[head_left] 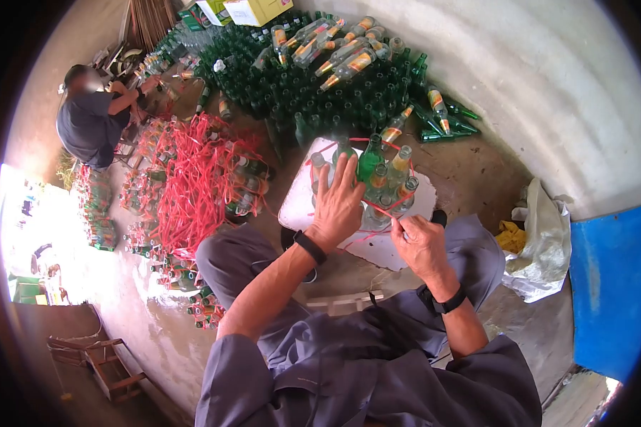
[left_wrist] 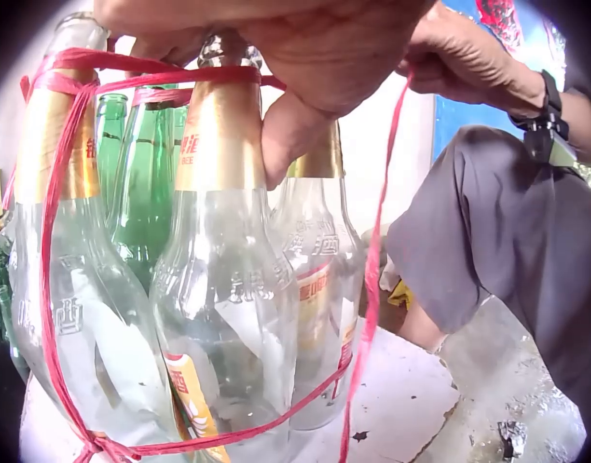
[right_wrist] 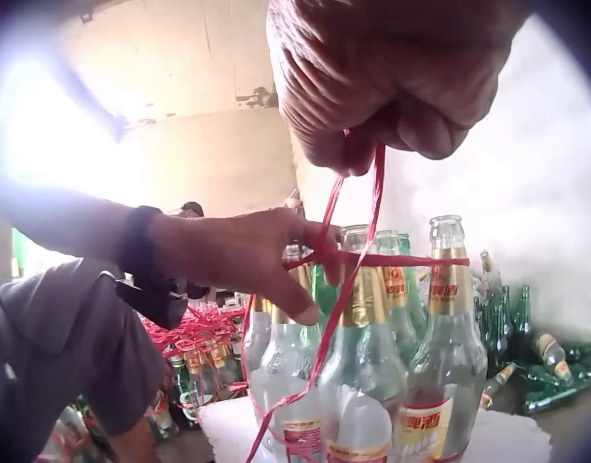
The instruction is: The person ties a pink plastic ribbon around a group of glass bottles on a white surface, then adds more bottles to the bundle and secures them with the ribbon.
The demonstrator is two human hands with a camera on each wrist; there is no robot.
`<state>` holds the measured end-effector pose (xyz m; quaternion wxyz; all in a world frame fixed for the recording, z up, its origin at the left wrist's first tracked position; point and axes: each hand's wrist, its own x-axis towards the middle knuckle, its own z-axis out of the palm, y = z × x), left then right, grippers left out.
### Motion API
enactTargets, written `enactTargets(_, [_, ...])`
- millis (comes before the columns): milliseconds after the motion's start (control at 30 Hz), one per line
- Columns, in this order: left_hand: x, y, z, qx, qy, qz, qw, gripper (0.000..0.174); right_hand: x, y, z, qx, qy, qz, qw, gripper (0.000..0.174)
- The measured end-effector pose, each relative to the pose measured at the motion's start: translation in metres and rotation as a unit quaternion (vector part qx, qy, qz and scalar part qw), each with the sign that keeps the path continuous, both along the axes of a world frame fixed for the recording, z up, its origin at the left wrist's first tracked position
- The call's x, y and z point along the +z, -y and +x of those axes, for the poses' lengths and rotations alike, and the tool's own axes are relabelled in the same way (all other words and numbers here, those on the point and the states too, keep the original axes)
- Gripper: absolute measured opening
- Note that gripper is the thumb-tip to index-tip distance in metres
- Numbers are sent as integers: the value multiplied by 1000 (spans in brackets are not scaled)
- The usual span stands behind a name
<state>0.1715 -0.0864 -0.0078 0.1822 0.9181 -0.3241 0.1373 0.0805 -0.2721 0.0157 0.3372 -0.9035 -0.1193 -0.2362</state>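
Note:
Clear and green bottles (head_left: pixel 379 175) stand bunched upright on a white board (head_left: pixel 299 206). Red strap (left_wrist: pixel 54 241) runs round their necks and, lower down, round their bodies. My left hand (head_left: pixel 337 203) lies over the bottle tops with fingers spread, its thumb against a gold-labelled neck (left_wrist: pixel 218 145) in the left wrist view. To the right, my right hand (head_left: pixel 421 245) pinches the red strap with curled fingers; in the right wrist view this hand (right_wrist: pixel 392 87) is above the necks, with strands (right_wrist: pixel 372 207) hanging down from it.
Many green bottles (head_left: pixel 313 99) stand behind the board, with labelled ones lying on top. Strapped bottles under a red strap heap (head_left: pixel 199 185) are at left, near a seated person (head_left: pixel 92 117). A white sack (head_left: pixel 545 242) and blue panel (head_left: pixel 612 285) are at right.

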Motion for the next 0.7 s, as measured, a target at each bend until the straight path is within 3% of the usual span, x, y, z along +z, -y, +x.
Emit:
enactTargets(167, [0, 0, 1, -1, 2, 10, 1000, 26, 13, 2, 31, 3, 24, -16, 1000, 28])
enactTargets(267, [2, 0, 0, -2, 3, -4, 1000, 26, -3, 5, 41, -42, 6, 42, 998, 30])
enactTargets(333, [3, -1, -1, -2, -1, -1, 1000, 25, -15, 8, 41, -109, -94, 80, 986, 31])
enactTargets(467, [1, -1, -1, -4, -2, 7, 1000, 23, -31, 5, 38, -149, -127, 126, 973, 32])
enactTargets(533, [1, -2, 0, -8, 0, 4, 1000, 21, -32, 5, 37, -160, -199, 201, 946, 27])
enactTargets(633, [-4, -2, 3, -3, -10, 22, 1000, 26, -58, 15, 27, -157, -181, 152, 959, 23])
enactTargets(700, [-4, -2, 4, 1, -12, 26, 1000, 26, -69, 14, 21, -142, -169, 197, 955, 21])
